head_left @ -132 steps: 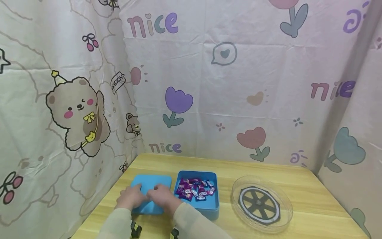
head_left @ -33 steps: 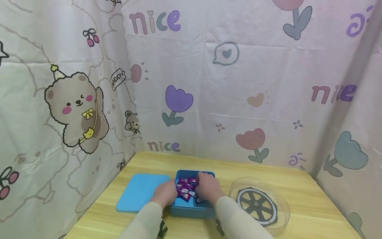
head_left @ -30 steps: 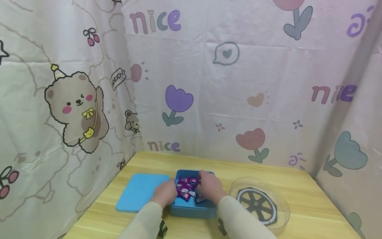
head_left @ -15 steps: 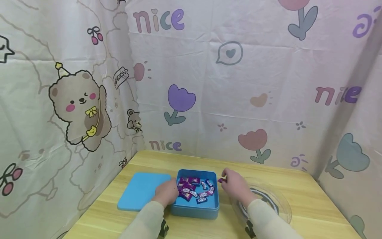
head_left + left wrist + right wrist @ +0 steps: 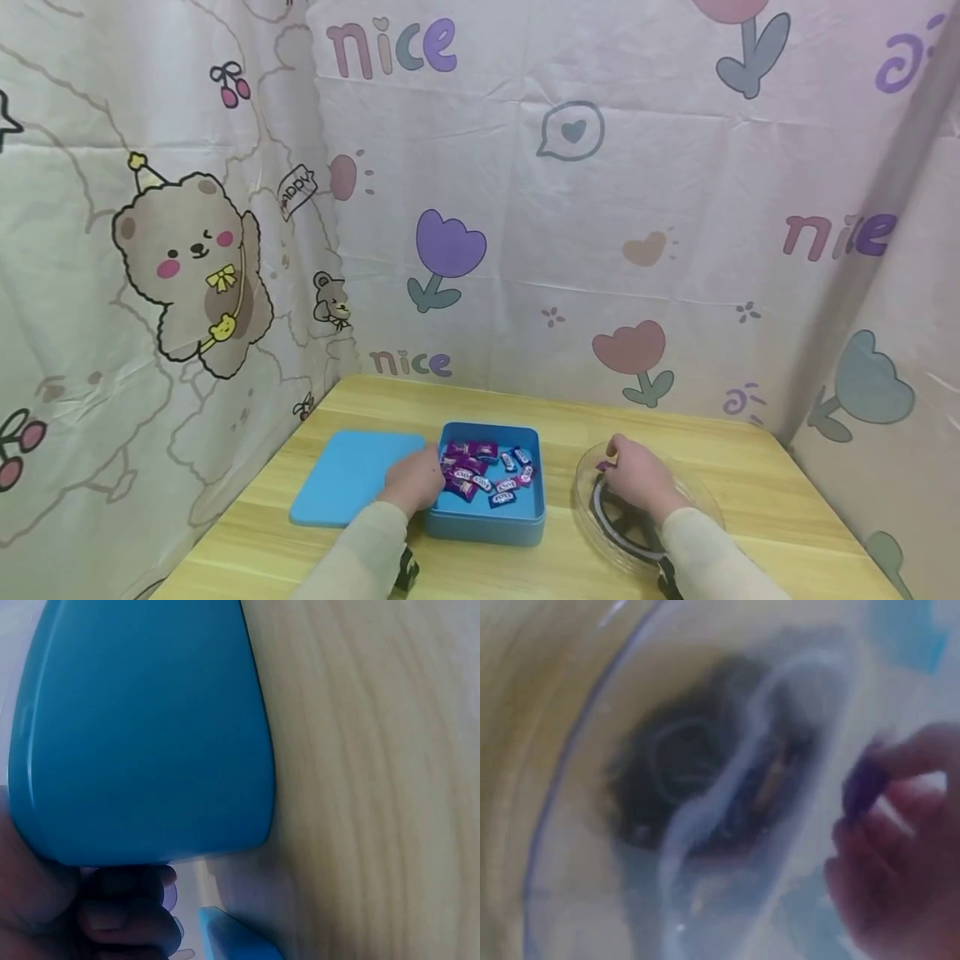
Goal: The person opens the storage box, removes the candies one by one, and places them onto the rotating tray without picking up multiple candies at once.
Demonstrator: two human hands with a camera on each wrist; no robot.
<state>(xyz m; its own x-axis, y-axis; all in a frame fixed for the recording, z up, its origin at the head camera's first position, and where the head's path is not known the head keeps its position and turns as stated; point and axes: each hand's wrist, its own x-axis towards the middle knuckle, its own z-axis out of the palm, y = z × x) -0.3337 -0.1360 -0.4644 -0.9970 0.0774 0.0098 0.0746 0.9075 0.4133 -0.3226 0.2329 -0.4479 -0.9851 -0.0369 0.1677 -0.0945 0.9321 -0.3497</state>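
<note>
A blue box (image 5: 486, 528) holds several wrapped candies (image 5: 471, 472), purple ones on the left and smaller blue and pink ones on the right. At its left rim my left hand (image 5: 415, 481) holds the box; in the left wrist view the thumb is at the rim and the curled fingers (image 5: 131, 922) are against the side. My right hand (image 5: 640, 477) pinches a purple-wrapped candy (image 5: 864, 784) between thumb and fingers, over a round clear plastic dish (image 5: 583, 500). That dish has a dark spoked pattern with a white ring, partly covered by the hand.
The flat blue lid (image 5: 348, 479) lies on the wooden table (image 5: 555, 575), left of the box. Behind and at both sides hangs a printed curtain (image 5: 517, 250) close to the table's edges.
Both hands have left the lid, which now lies flat further left. My left hand moved to the box's rim; the right reached into the box, took a purple candy and carried it right over the dish.
</note>
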